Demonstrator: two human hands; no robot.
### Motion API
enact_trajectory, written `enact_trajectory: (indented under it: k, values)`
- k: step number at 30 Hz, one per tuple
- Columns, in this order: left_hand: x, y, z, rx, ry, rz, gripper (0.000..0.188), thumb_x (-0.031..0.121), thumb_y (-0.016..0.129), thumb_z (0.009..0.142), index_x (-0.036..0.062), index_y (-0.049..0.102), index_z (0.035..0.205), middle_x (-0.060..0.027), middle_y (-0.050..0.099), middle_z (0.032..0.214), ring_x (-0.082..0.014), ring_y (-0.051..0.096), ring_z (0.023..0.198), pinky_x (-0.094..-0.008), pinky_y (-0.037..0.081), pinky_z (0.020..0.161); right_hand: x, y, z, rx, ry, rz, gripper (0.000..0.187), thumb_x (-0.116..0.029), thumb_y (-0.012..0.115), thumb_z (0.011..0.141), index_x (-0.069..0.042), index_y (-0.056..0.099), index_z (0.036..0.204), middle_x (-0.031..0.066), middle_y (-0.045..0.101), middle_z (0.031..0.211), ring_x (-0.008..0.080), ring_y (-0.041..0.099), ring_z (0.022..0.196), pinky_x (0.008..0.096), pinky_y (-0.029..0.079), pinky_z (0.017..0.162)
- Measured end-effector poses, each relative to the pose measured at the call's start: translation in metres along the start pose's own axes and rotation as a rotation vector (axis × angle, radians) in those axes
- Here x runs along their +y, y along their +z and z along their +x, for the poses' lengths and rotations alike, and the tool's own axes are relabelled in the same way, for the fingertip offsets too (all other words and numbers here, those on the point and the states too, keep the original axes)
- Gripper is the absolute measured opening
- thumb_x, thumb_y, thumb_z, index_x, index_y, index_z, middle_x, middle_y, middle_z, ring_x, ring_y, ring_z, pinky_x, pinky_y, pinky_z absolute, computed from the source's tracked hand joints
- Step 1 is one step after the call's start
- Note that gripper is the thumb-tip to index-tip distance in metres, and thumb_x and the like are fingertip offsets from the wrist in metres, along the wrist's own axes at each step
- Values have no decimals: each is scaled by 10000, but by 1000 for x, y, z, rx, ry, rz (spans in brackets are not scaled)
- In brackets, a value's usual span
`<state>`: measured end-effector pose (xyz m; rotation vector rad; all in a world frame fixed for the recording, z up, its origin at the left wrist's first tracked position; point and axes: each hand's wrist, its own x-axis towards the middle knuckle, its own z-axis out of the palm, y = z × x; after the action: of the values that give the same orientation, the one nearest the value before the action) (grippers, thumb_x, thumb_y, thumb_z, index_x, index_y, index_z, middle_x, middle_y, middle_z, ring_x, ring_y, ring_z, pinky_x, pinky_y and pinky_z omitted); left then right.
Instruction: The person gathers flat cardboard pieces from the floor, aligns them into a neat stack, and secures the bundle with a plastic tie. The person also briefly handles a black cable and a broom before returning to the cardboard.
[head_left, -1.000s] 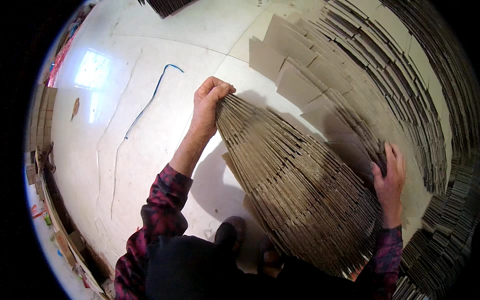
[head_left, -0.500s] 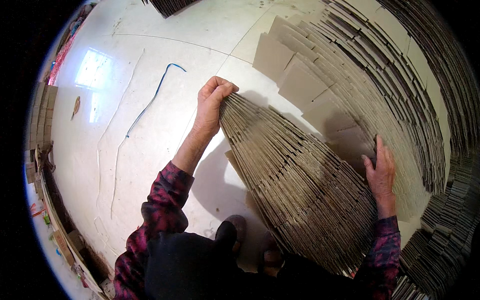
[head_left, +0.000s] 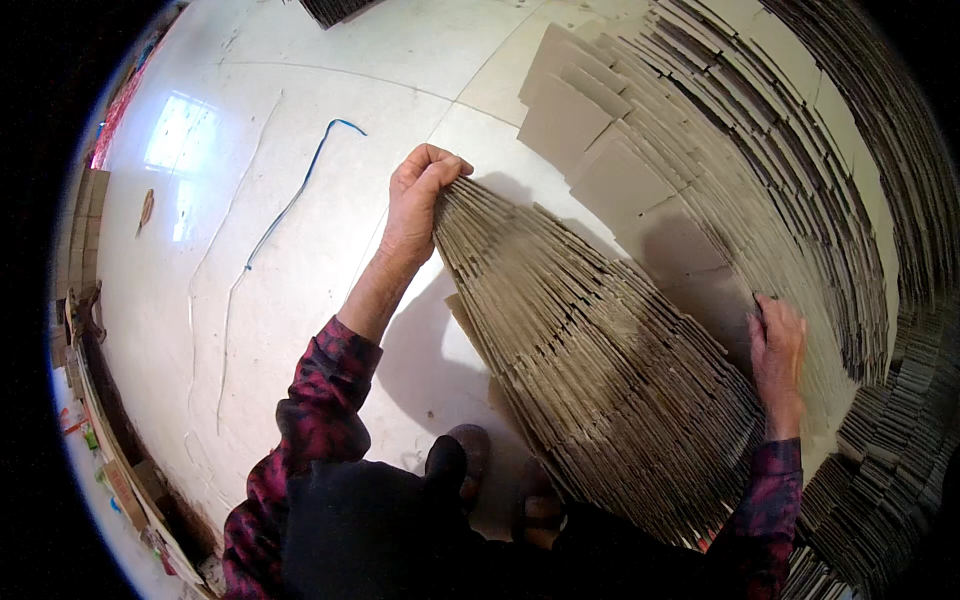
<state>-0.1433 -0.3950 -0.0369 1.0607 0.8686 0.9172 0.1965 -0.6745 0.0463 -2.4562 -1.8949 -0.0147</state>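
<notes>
Standing bundle of flattened cardboard sheets (head_left: 590, 370) on the pale floor (head_left: 300, 300). Left hand (head_left: 420, 195) pinching its far corner; right hand (head_left: 778, 345) pressing flat against its right edge. Risking sheets fanning, sliding loose toward the spread stacks (head_left: 800, 180).

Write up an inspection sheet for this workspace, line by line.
Surface: pale glossy floor, window glare at left.
Job's things: fanned bundle of flat cardboard sheets standing on edge on the floor.
Clutter: small brown scrap on the floor at left.
Grips: left hand clasps the bundle's top corner; right hand lies flat against its far side.
Cables: thin blue cord lying loose.
Surroundings: overlapping rows of cardboard sheets at right; stacked flat boxes along the left edge.
</notes>
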Motion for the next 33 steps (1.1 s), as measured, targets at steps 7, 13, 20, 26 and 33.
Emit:
enact_trajectory:
  k: [7,13,20,26,33]
  values:
    - [1,0,0,-8,10,-26,151,178,559,832,30,532,818,-98,618,851,-114,557,722,-250,485,679,0,14,6,128,52,48,364,-19,697,720,-9,554,1054,190,511,1140,354,499,1066,413,408,909]
    - [0,0,-1,8,16,24,148,180,559,832,36,524,815,-102,625,858,-113,556,715,-251,486,670,-9,14,-2,155,83,114,389,-1,692,715,-9,541,1074,176,517,1093,348,507,1015,413,425,859]
    - [-1,-1,1,-15,26,-11,147,179,553,828,37,517,823,-102,627,859,-109,553,706,-249,487,657,-10,6,-2,48,13,140,448,18,680,702,-9,528,1123,161,540,1064,333,516,994,392,425,832]
    - [2,1,-1,10,18,24,288,177,551,815,-19,530,1026,-138,591,1015,-131,567,809,-254,497,713,-12,2,-7,-134,160,421,378,-6,658,740,-11,554,1104,187,605,998,343,596,911,394,471,765]
    - [12,0,6,-113,95,168,542,209,499,849,-5,391,1335,-153,512,1221,-178,547,1003,-279,480,857,-22,9,-15,-165,-91,545,329,-40,633,789,-7,556,1107,190,607,1015,356,603,923,387,485,796]
